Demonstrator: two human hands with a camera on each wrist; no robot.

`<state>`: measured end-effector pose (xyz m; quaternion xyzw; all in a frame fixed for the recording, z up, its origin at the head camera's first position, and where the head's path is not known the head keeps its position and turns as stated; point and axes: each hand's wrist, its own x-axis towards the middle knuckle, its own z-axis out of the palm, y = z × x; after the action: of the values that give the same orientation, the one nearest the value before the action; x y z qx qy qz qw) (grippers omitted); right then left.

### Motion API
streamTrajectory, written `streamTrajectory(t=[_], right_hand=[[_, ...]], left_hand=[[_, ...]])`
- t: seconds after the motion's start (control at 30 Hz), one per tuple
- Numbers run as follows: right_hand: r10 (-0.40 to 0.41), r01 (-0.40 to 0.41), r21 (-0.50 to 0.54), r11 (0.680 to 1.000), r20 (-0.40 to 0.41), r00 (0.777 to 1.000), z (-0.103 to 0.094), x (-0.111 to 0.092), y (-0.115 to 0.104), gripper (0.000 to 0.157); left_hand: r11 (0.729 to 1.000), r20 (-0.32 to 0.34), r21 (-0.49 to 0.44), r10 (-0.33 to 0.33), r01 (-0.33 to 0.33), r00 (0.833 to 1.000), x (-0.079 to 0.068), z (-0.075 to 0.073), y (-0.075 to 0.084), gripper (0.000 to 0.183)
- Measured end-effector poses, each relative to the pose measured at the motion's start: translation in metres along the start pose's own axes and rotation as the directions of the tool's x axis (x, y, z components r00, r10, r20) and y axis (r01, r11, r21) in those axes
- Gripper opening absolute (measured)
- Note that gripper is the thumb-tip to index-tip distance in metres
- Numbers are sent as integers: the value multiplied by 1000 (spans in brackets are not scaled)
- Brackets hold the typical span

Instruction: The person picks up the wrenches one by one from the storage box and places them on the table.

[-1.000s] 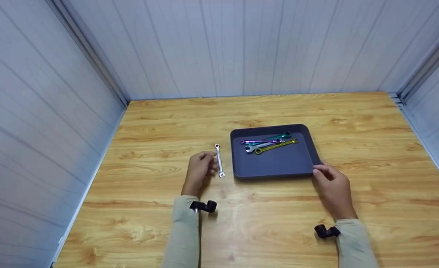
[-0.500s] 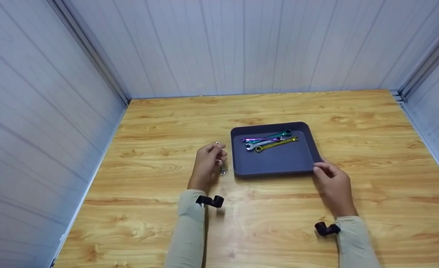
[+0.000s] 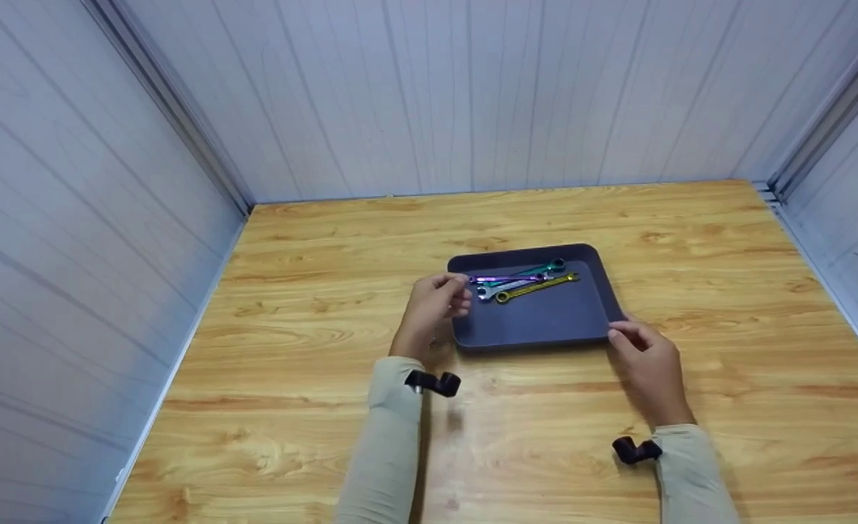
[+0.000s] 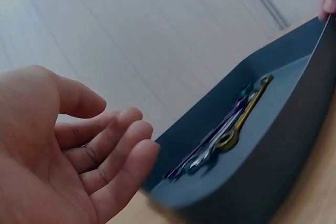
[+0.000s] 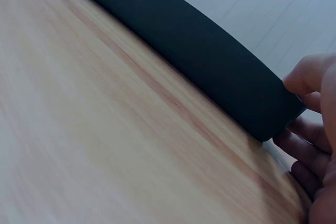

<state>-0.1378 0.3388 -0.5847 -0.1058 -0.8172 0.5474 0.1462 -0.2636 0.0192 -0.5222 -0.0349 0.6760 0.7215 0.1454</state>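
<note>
- We see the purple wrench (image 3: pixel 506 279) just beyond our left hand (image 3: pixel 436 302), to its right, inside the gray tray (image 3: pixel 545 320).
- Its long axis runs nearly left to right, so we judge that its left end, seen right by our fingertips, is the part best placed for a grip.
- Our left hand is clearly the nearer of our 2; our right hand (image 3: pixel 647 356) is at the tray's near right corner, well apart from the wrenches.
- Our left hand holds nothing that we can see: the left wrist view shows its fingers loosely bent, with a gap between thumb and index. It hangs over the tray's left rim; whether it touches we cannot tell.
- Our right hand pinches the tray's corner between thumb and fingers.
- The purple wrench is slim and shiny, lying across the silver wrench (image 3: pixel 510 287) and the green wrench (image 3: pixel 538 269), each slanting up to the right.
- The yellow wrench (image 3: pixel 538 287) lies on the near side of the other 3, ring end to the left, on the same slant.
- On the wood table (image 3: pixel 290 437), outside the tray, 1 metallic wrench end (image 3: pixel 434 342) peeks out beside our left wrist; the rest is hidden.
</note>
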Motion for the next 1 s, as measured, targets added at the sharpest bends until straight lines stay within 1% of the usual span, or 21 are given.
streamTrajectory(t=[0.07,0.17,0.27,0.37,0.53,0.7,0.8,0.87,1.0], right_hand=[[3,-3,9,1000,-3,1000,-1,1,-1,36],[13,-13,18,1000,3,1000,-2,1,-2,37],[28,-28,9,1000,9,1000,-3,0,-2,37],[35,-35,1,999,13,999,-3,-2,-1,37],[15,-15,10,1000,25,1000,-2,-4,-2,38],[2,-2,-3,1000,29,1000,-2,-4,-2,36],[1,-1,-3,1000,34,999,-1,-3,-2,37],[7,-7,-5,1000,34,999,-1,-2,-2,38],[27,-26,-23,999,26,999,-2,0,-1,38]], left_hand=[[1000,23,16,17,-17,1000,3,9,3,28],[999,60,34,25,-27,998,10,20,4,29],[999,96,47,2,-7,995,19,29,2,29],[998,127,65,-12,4,992,25,34,0,29],[996,142,84,-13,1,990,30,37,-1,31],[994,139,101,-42,28,989,35,38,0,30],[994,113,112,-26,13,993,38,38,0,30],[992,106,129,-6,-8,994,40,39,1,30],[987,117,156,5,-23,993,45,38,2,31]])
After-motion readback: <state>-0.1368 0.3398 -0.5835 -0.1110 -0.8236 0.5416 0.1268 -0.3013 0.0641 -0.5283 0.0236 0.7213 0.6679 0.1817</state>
